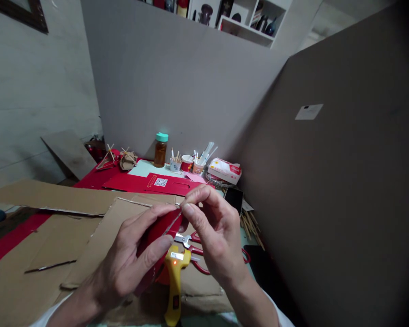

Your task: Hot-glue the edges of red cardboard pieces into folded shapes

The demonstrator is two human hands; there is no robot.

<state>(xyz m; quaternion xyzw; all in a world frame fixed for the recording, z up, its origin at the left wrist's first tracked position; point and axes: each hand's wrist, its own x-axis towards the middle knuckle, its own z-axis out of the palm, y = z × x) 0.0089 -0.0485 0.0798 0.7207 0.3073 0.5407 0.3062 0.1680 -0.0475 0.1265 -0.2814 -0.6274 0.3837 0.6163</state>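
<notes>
My left hand [136,250] is closed around a folded piece of red card [158,227], thumb on the near side and fingers behind. A pale line runs along the card's edge. At its upper tip, my right hand [213,227] pinches with thumb and forefinger; whether anything besides the card's corner is between them is too small to tell. Just below the hands lies a yellow hot glue gun [174,281] with a small orange light lit. Red-handled scissors [194,250] rest behind it, partly covered by my right hand.
Cardboard sheets [112,227] spread under the hands, with a thin dark stick [50,266] on the left. Farther back stand a tea bottle [160,152], paper cups [187,163] of sticks and a tissue pack [224,170]. Grey partitions [187,81] enclose the back and right.
</notes>
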